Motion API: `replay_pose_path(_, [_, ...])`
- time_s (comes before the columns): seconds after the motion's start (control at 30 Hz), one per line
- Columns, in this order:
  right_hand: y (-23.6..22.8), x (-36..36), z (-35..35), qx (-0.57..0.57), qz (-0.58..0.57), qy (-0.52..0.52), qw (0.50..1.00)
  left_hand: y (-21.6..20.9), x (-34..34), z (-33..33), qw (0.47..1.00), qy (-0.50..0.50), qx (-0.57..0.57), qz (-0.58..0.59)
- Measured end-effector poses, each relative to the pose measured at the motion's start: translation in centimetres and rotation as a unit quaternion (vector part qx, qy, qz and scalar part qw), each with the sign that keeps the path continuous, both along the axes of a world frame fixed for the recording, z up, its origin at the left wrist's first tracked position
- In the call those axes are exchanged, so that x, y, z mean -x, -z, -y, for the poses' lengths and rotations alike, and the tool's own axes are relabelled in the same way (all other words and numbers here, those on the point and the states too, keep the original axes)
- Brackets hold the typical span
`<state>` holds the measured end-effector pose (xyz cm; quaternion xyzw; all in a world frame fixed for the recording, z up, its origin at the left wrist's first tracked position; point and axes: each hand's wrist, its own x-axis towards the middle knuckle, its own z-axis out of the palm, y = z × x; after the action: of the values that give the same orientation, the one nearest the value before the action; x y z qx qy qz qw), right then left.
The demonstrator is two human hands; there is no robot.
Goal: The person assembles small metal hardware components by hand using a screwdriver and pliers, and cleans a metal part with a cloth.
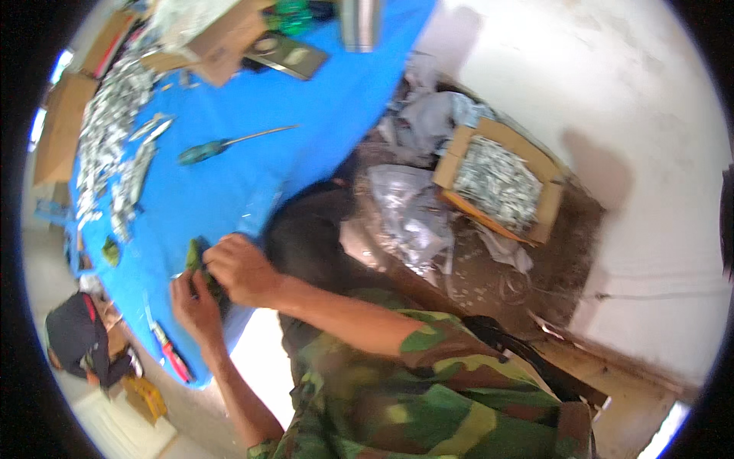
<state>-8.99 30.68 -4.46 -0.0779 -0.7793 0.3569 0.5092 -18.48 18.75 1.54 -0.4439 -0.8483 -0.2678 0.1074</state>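
Over the near edge of the blue-covered table, my two hands meet with bent fingers. My left hand (197,304) is closed, its fingertips at the lower end of a small, soft-looking green piece (193,255). Just right of it, my right hand (243,269) is closed in a pinch; blur and the fingers hide what it holds. A similar green scrap (111,251) lies farther left. Beyond my hands is a screwdriver (202,152) with a teal handle. A red-handled tool (175,358) with a thin shaft rests at the table's left front edge.
Many small silvery pieces (115,115) are heaped along the table's left side. Cardboard boxes (225,42) and a dark flat case (287,56) stand at the back. On the floor to the right, a cardboard box (451,161) holds more silvery pieces. Another person (80,336) is at lower left.
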Motion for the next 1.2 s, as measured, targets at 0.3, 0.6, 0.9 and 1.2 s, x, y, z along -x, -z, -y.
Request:
replay_pose_path(0.3, [-1.4,-0.2,-0.5,-0.022,0.050,0.034,0.998,-1.3,3.3,1.7,0.990,-0.123,-0.062,0.026])
replay_pose_path(0.6, [-1.7,-0.7,-0.5,-0.037,0.089,0.035,0.995,-0.3,-2.0,-0.3,0.999,-0.033,-0.042,0.007])
replay_pose_path(0.9, [-2.4,-0.4,-0.1,-0.048,0.099,0.048,0.993,0.3,4.4,2.7,0.987,-0.143,-0.075,0.008])
replay_pose_path(1.2, [-2.3,-0.4,0.0,-0.067,0.130,0.048,0.988,0.2,4.0,5.2,0.976,-0.162,-0.133,0.063])
